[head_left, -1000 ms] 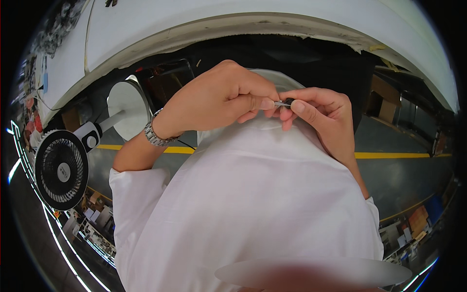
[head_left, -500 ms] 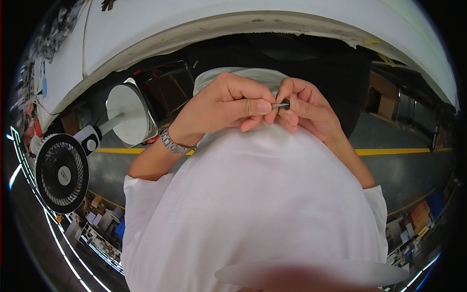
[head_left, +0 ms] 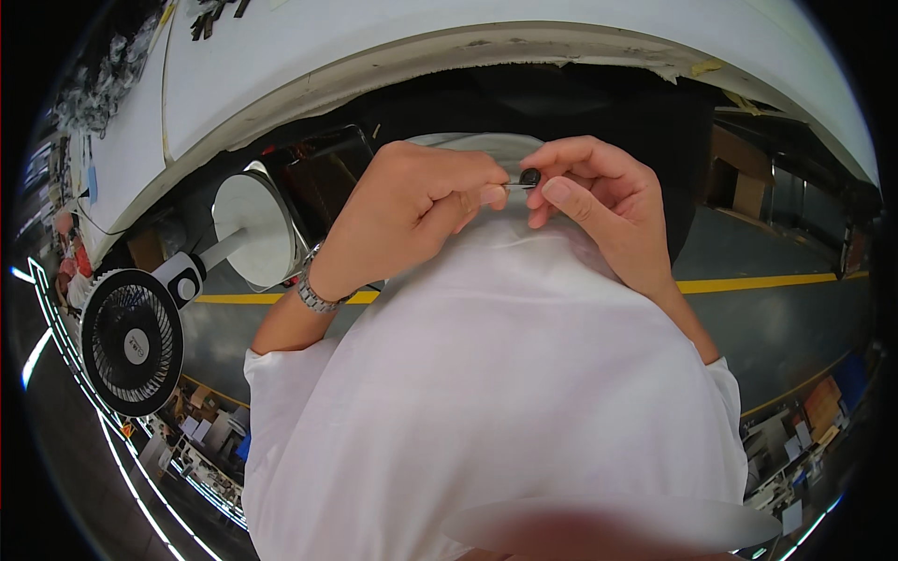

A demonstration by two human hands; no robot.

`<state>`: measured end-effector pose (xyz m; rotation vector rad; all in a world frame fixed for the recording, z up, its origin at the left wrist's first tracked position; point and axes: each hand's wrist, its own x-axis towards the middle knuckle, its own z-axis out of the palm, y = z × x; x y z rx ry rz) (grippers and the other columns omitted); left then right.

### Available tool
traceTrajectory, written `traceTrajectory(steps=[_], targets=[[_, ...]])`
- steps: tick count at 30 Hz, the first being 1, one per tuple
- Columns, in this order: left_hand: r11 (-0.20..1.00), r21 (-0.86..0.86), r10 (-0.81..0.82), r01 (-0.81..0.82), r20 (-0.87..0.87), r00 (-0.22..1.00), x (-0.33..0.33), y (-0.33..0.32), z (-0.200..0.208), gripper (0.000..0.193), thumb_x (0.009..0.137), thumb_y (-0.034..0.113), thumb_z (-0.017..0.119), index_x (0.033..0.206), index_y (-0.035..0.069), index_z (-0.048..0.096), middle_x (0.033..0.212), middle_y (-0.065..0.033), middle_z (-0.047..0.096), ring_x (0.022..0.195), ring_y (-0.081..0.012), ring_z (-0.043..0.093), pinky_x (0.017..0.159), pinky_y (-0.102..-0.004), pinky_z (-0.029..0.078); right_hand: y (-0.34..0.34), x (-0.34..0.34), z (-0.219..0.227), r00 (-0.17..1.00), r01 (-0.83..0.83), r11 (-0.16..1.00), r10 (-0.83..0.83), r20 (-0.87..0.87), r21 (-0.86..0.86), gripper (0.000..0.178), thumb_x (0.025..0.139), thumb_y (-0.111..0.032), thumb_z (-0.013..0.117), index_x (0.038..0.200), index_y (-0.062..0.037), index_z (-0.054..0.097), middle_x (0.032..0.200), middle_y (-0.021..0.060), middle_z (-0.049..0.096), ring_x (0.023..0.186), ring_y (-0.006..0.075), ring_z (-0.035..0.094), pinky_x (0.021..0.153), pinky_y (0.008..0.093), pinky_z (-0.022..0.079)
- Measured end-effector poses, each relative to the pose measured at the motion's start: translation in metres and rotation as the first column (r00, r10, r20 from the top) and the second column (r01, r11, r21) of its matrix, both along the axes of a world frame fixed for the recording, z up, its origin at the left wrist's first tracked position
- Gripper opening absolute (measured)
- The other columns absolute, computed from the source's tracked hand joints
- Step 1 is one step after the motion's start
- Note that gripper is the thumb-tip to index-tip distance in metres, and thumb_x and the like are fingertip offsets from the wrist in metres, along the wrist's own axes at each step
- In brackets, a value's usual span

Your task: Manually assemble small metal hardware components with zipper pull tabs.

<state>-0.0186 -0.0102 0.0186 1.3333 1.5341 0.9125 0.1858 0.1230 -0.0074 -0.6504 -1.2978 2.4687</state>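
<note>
My left hand [head_left: 421, 201], with a metal-banded watch [head_left: 318, 285] on its wrist, pinches a thin silver metal piece [head_left: 515, 186] between thumb and fingers. At its right end sits a small black round part [head_left: 530, 178]. The fingers of my right hand [head_left: 599, 187] curl around this black part, the index fingertip against its upper side. My right thumb is lifted slightly to the right of it. Whether the metal piece and the black part are joined cannot be made out. Both hands are held over my lap, in front of my white shirt [head_left: 496, 374].
A white worktable [head_left: 449, 37] with a worn front edge curves across the far side. Dark strips [head_left: 208, 21] lie on it at far left. A black-and-white fan [head_left: 134, 342] and a round white base [head_left: 248, 229] stand left. A cardboard box [head_left: 744, 173] is under the table, right.
My right thumb has lifted away from the black part, whose round side now shows. Both hands have moved slightly up, and the left has shifted left.
</note>
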Motion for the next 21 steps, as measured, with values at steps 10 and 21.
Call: traceTrajectory(steps=[10, 21], targets=[[0.963, 0.13, -0.126, 0.235, -0.556, 0.822, 0.0, -0.001, 0.023, 0.025, 0.075, -0.004, 0.071, 0.098, 0.005, 0.071, 0.076, -0.0081, 0.069, 0.061, -0.0287, 0.065, 0.053, -0.0361, 0.049, 0.007, -0.002, -0.01, 0.982, -0.174, 0.955, 0.187, 0.035, -0.238, 0.017, 0.101, -0.005, 0.07, 0.115, 0.0056, 0.072, 0.095, 0.0105, 0.075, 0.086, 0.0144, 0.073, 0.084, 0.0281, 0.061], [0.92, 0.047, -0.246, 0.39, -0.704, 0.666, -0.002, 0.002, 0.032, 0.029, 0.075, 0.006, 0.07, 0.104, 0.006, 0.067, 0.077, -0.0038, 0.062, 0.06, -0.0248, 0.062, 0.052, -0.0367, 0.049, 0.002, -0.003, -0.009, 0.981, -0.145, 0.985, 0.156, 0.116, -0.095, 0.014, 0.1, -0.006, 0.072, 0.109, 0.0042, 0.074, 0.092, 0.0083, 0.075, 0.086, 0.0124, 0.072, 0.083, 0.0254, 0.059]])
